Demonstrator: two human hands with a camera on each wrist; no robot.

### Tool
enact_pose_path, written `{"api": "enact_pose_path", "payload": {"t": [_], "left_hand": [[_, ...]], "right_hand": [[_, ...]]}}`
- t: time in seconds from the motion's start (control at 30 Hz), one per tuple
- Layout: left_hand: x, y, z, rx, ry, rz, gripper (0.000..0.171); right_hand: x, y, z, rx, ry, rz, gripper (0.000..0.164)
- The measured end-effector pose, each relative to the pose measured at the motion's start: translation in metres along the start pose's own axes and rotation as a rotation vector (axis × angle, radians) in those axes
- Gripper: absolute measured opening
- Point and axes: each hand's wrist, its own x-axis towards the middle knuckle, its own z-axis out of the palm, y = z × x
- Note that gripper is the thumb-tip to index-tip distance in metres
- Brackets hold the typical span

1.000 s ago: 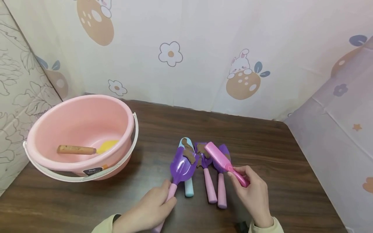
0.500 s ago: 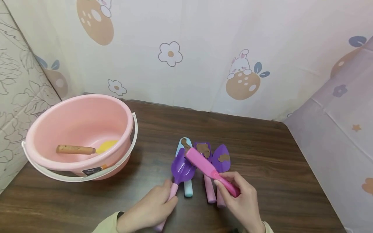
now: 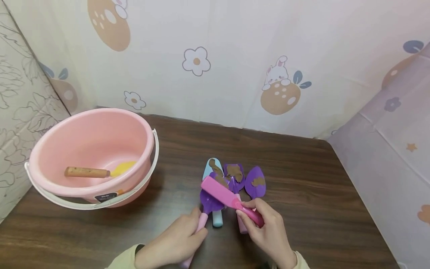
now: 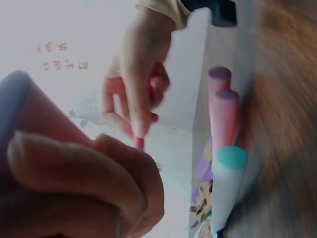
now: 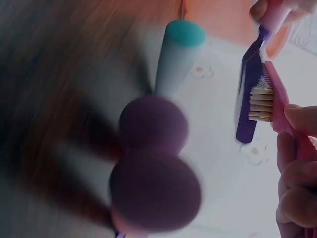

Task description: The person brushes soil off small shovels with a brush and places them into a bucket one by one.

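Observation:
My left hand point(image 3: 176, 239) grips the pink handle of a purple trowel point(image 3: 209, 203), holding its blade above the table. Between thumb and fingers, my right hand point(image 3: 268, 231) pinches a pink brush point(image 3: 220, 191), laid across that blade. In the right wrist view the brush's pale bristles point(image 5: 262, 101) touch the face of the purple trowel. A brown patch point(image 3: 221, 182) on the blade is partly hidden by the brush. Beneath and beside lie a light blue trowel point(image 3: 206, 169) and two more purple ones, a square-ended trowel point(image 3: 239, 187) and a pointed trowel point(image 3: 254, 192), all bearing brown patches.
On the left of the dark wooden table point(image 3: 302, 172) stands a pink bucket point(image 3: 90, 121) with a white handle. Inside it lies a yellow-bladed tool point(image 3: 87, 172) with a wooden handle. Patterned curtains point(image 3: 231, 74) close off the back and sides.
My right hand has moved left, bringing the brush from over the right-hand trowels onto the held trowel, then further across its blade. The left hand has shifted only slightly.

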Motion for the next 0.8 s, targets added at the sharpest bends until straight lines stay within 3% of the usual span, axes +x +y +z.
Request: {"api": "enact_pose_path", "payload": {"t": [0.33,0.53,0.67,0.8], "left_hand": [[-0.004,0.003,0.000,0.032,-0.020,-0.003,0.015],[-0.006,0.002,-0.001,0.008,-0.048,-0.013,0.016],[-0.009,0.001,-0.003,-0.001,-0.059,-0.006,0.020],[-0.009,-0.001,-0.006,0.003,-0.057,-0.006,0.025]], "right_hand": [[0.005,0.008,-0.005,-0.045,0.002,0.011,0.028],[0.010,0.015,-0.009,-0.158,0.056,0.009,0.025],[0.016,0.024,-0.018,-0.266,0.142,0.128,0.025],[0.015,0.029,-0.025,-0.218,0.171,0.266,0.025]]}}
